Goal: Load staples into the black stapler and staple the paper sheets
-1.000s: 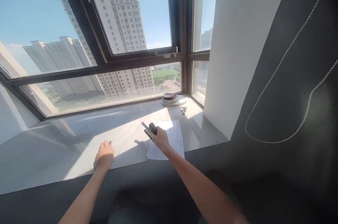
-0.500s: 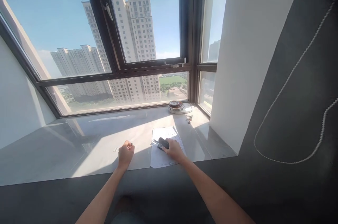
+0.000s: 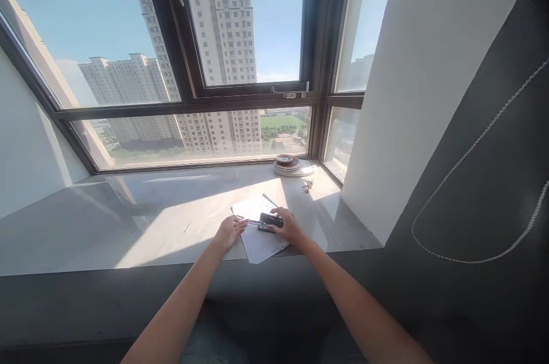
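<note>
My right hand (image 3: 289, 228) grips a black stapler (image 3: 271, 220) over the sheets of paper. The stapler lies sideways, and a thin metal part sticks out from it to the left. My left hand (image 3: 230, 231) is at the end of that metal part, palm partly up, with fingers curled and the thumb near them. Whatever sits between its fingertips is too small to make out. Beneath the stapler, the white printed paper (image 3: 259, 248) lies turned at an angle on the sill, partly covered by both hands.
Stacked plates (image 3: 294, 166) stand in the window corner, with a small metal item like keys (image 3: 307, 184) before them. The pale windowsill (image 3: 171, 232) ends at a front edge. A beaded cord (image 3: 472, 261) hangs at the right, beside the white wall column (image 3: 377, 141).
My left hand has moved right, up to the stapler's metal end. The stapler has turned more level in my right hand. The paper has rotated, and the view has shifted slightly.
</note>
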Motion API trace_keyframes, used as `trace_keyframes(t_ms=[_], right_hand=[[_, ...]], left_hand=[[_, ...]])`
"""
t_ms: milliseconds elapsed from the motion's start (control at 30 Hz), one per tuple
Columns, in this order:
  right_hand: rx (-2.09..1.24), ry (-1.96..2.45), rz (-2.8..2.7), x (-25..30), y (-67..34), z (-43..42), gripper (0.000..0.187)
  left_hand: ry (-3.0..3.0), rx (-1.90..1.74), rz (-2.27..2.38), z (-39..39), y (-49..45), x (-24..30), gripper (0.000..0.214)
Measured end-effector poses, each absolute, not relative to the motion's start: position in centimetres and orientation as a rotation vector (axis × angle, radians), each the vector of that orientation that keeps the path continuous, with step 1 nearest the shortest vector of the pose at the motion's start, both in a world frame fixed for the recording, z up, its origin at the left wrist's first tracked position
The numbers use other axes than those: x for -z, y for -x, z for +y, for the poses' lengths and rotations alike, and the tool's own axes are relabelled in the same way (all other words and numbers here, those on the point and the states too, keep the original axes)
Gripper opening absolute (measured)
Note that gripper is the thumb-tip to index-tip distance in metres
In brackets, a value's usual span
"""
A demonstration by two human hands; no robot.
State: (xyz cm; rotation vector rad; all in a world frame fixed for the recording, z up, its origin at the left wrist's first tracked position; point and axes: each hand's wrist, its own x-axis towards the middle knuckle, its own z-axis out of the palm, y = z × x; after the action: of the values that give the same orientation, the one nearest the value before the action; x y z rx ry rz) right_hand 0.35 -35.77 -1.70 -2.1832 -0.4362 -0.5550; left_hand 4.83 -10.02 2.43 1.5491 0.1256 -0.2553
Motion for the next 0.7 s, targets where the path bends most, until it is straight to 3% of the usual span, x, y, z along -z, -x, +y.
trace_keyframes(t_ms=[133, 700], right_hand=[[0.604, 2.151, -0.388, 2.2, -0.2, -37.0, 0.021], [0.533, 2.344, -0.424, 3.1, -0.6, -37.1, 0.021]], left_hand=[[-1.528, 0.234, 0.056, -10.2, -5.1, -2.8, 0.016], [-2.136, -0.161, -0.454, -9.2, -5.0, -1.1, 0.014]])
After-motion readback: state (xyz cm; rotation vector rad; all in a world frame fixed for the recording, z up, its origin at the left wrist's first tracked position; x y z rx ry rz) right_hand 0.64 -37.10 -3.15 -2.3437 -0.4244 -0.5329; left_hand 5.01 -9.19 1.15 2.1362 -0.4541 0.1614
